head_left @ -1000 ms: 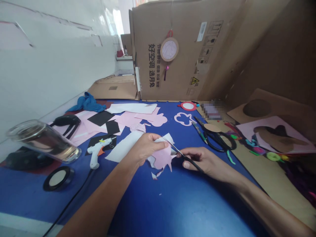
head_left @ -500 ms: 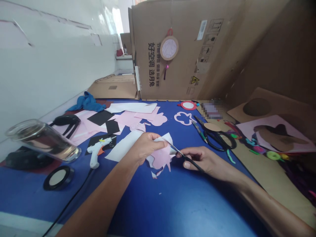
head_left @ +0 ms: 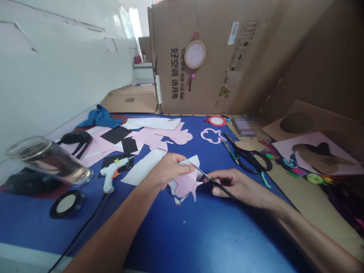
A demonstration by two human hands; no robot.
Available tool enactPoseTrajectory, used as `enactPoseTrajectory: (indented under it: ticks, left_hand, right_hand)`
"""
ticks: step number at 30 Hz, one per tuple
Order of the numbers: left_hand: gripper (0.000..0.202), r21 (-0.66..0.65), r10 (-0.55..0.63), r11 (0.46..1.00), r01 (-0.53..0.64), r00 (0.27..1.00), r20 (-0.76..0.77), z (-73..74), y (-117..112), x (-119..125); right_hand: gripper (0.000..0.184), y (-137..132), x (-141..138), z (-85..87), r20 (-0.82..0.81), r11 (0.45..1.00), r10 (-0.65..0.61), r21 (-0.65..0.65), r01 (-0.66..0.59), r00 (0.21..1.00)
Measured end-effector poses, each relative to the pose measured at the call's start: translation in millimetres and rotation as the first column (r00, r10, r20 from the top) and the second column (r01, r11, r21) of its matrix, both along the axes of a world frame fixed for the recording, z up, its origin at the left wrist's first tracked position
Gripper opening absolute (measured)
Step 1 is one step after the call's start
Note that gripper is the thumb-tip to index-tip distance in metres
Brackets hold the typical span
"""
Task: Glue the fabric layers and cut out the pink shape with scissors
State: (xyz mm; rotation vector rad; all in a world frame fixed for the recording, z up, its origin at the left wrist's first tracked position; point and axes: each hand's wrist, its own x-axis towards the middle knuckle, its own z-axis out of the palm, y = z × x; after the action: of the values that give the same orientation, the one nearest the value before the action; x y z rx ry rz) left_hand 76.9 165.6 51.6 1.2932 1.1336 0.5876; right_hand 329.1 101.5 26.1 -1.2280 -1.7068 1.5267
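Observation:
My left hand (head_left: pixel 170 168) pinches layered paper between thumb and fingers, just above the blue table. Its front layer is a pink paper cutout (head_left: pixel 186 185) with pointed tips on its right side. White paper (head_left: pixel 194 161) shows behind it. In my right hand (head_left: pixel 227 182) is a pair of black-handled scissors (head_left: pixel 212 180), seen nearly edge-on. Their thin blades lie along the upper right of the paper, tips close to my left thumb. Fingers hide part of the handles. A small paper scrap (head_left: pixel 178 202) shows at the cutout's lower edge.
Left of my arm are a white glue gun (head_left: pixel 109 176), a black tape roll (head_left: pixel 67 204) and a glass of liquid (head_left: pixel 54 161). Pink sheets (head_left: pixel 145 136) lie behind. Larger scissors (head_left: pixel 253 159) and a pencil (head_left: pixel 229 151) lie right; a cardboard box (head_left: pixel 216 22) stands at the back.
The pink cutout has turned slightly in my left hand, so its pointed tips stick out more to the right. The scissors stay at almost the same spot.

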Motion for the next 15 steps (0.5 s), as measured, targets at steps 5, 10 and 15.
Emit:
enactPoseTrajectory:
  ticks: [5, 10, 15]
  left_hand:
    - [0.013, -0.009, 0.003, 1.0, -0.003, 0.999, -0.034, 2.5, -2.1, 0.1]
    - [0.014, -0.023, -0.005, 1.0, 0.005, 0.999, -0.032, 2.2, -1.0, 0.1]
    - [0.024, -0.102, 0.02, 0.995, -0.003, 0.986, 0.163, 3.2, 0.8, -0.3]
  right_hand:
    - [0.04, 0.0, 0.8, 2.7, 0.018, 1.0, 0.011, -0.005, -0.01, 1.0]
    - [0.042, 1.7, 3.8, -0.8, 0.019, 1.0, 0.024, -0.006, -0.023, 1.0]
    - [0.046, 3.6, 7.9, 0.0, 0.002, 0.999, -0.041, -0.01, 0.041, 0.999]
